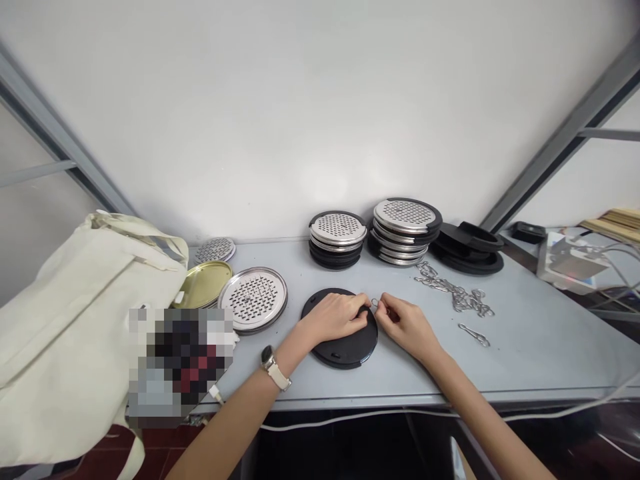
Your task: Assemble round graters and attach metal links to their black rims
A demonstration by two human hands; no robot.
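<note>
A round black plastic disc [343,352] with small slots near its rim lies flat on the grey table [280,373]. My left hand [336,315] rests across it, fingers curled and closed on its upper right edge. Just right of the disc, my right hand [404,324] pinches a thin metal wire clip [375,303]; only its loop shows between the two hands. Whether the clip passes through the disc is hidden by my fingers. Further right lie a tangled pile of wire clips [463,299] and one separate clip [474,335].
Behind stand two stacks of perforated metal grater discs [339,228] [406,215] with black rims, beside black round parts [467,250]. At left are a loose grater disc [253,298], a gold-coloured disc [203,283] and a cream bag [80,333]. A white cable [350,418] runs along the front edge.
</note>
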